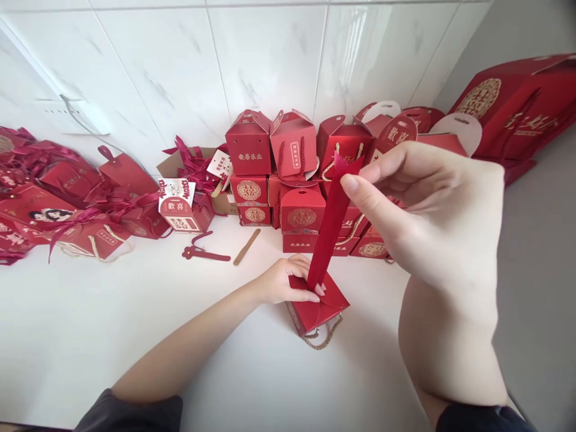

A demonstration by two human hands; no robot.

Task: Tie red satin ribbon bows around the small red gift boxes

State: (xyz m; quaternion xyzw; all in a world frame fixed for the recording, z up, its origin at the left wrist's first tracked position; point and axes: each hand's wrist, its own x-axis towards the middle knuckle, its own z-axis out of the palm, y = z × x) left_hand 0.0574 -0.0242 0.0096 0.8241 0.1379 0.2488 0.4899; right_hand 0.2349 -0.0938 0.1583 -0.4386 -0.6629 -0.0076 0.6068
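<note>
Red ribbon pinched up in your right hand
The ribbon hangs from your closed right thumb and fingertips down to the red box below that grip, where your left hand presses on the lid, fingers slightly spread beside the ribbon's lower end.

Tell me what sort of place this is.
Probably a crafting or packing corner, at home or in a small workshop: stacked red gift boxes line a white tabletop against a tiled wall, and the right hand holds up a red ribbon.
</note>
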